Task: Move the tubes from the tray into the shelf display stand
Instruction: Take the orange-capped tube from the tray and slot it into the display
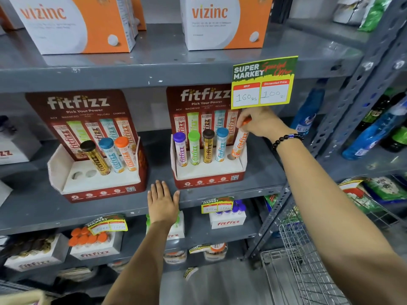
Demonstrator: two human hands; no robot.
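Up at the middle shelf (pixel 259 172), the right hand (pixel 262 123) pinches the cap end of an orange tube (pixel 240 142), fingers curled tight around its top. Below those fingers the tube slants down and to the left, its lower end sitting at the rightmost hole of the right display stand (pixel 209 175). To the left of the fingertips, 4 more tubes stand upright in the same stand: purple-capped (pixel 180 148), green-capped (pixel 194 148), brown-capped (pixel 208 146) and blue-capped (pixel 221 144). Just above the knuckles hangs a yellow price card (pixel 263 82) reading 160 and 100. A dark bead bracelet (pixel 286 139) circles the right wrist.

The left hand (pixel 163 201) lies flat, palm down, on the front edge of the shelf, fingers straight and slightly spread, thumb out to the right, holding nothing. Its fingertips point at the gap between the 2 stands. Left of those fingers sits the left display stand (pixel 97 181) with 3 tubes, brown-capped (pixel 94 157), blue-capped (pixel 112 155) and orange-capped (pixel 126 153), and 2 open holes on its left side.

Beneath the left palm, on the lower shelf, white fitfizz trays (pixel 94 247) hold more tubes, 1 with orange caps. A wire basket (pixel 308 271) sits below the right forearm.
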